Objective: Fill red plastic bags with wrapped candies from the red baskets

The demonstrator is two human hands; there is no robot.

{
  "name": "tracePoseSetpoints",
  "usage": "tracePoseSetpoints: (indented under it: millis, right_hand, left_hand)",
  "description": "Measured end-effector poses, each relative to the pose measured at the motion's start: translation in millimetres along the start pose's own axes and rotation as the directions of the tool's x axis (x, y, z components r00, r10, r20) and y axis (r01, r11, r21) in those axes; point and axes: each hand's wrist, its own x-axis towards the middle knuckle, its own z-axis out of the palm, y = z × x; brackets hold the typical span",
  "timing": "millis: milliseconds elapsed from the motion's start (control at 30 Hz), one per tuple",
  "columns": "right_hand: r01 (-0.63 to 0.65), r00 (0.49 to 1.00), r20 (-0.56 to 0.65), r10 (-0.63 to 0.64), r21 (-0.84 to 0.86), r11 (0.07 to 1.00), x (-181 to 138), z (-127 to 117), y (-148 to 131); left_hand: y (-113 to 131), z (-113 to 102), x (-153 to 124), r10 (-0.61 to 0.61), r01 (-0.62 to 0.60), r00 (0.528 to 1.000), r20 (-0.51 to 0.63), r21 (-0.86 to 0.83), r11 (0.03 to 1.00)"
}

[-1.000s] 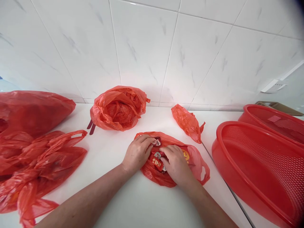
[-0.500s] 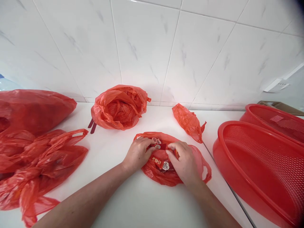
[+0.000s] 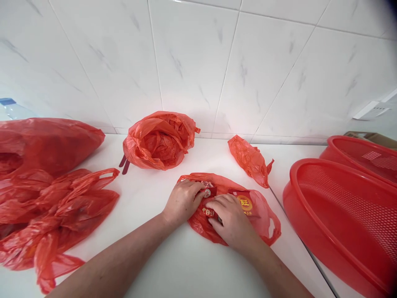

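A thin red plastic bag (image 3: 201, 229) lies spread on the white tabletop with printed red packets in and on it. My left hand (image 3: 184, 200) is closed at the bag's left side, pinching a small dark red packet (image 3: 208, 192) with a pale round print. My right hand (image 3: 231, 221) curls over the middle of the bag. Its thumb and fingers close round a red packet with pale lettering (image 3: 208, 212), partly hidden beneath them. Right of that hand, another red packet with a gold round emblem (image 3: 245, 203) shows flat on the bag.
A bunched red bag (image 3: 159, 142) rests against the tiled wall, a smaller twisted one (image 3: 249, 159) to its right. Filled red bags (image 3: 49, 140) and knotted ones (image 3: 58, 207) crowd the left. Red mesh baskets (image 3: 328, 223) stand on the right; a bottle (image 3: 14, 108) is far left.
My right hand has moved left across the bag, uncovering the packet with the gold emblem. My left hand has stayed at nearly the same spot. The view has shifted slightly.
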Motion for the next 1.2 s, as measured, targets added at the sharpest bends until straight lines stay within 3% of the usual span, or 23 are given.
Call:
tracePoseSetpoints:
  millis: [133,267,400,533,667,767,900,1033,1200]
  right_hand:
    - [-0.099,0.994,-0.051,0.100,0.027,0.995,-2,-9,6]
    - [-0.231,0.957,-0.172,0.234,0.036,0.972,-4,-24,18]
    - [-0.283,0.920,-0.272,0.283,0.041,0.958,-5,-36,27]
    - [-0.277,0.922,-0.259,0.288,0.079,0.958,-6,-38,27]
    - [-0.203,0.956,-0.201,0.214,0.072,0.977,-6,-28,22]
    - [-0.142,0.974,-0.164,0.159,0.110,0.984,-5,-19,15]
    - [-0.121,0.979,-0.140,0.146,0.173,0.977,-4,-13,8]
    - [-0.187,0.968,-0.139,0.207,0.145,0.972,-4,-23,16]
    - [-0.272,0.936,-0.228,0.269,0.020,0.962,-7,-42,41]
  left_hand:
    - [-3,-1,0,0.018,-0.018,1.000,0.006,0.006,1.000]
    - [-4,0,0,0.065,-0.065,0.998,0.015,0.017,0.998]
    - [-3,2,-1,0.084,-0.083,0.996,-0.024,0.027,0.996]
    - [-1,2,-2,0.105,-0.105,0.990,-0.098,-0.002,0.994]
    - [2,2,-4,0.154,-0.166,0.980,-0.126,-0.085,0.983]
    - [7,4,-8,0.194,-0.204,0.979,-0.070,-0.189,0.961]
    - [14,9,-12,0.105,-0.082,0.993,0.051,-0.333,0.939]
    - [13,11,-13,-0.006,0.014,1.000,0.025,-0.347,0.938]
    - [5,9,-8,0.026,-0.043,0.997,-0.066,-0.277,0.960]
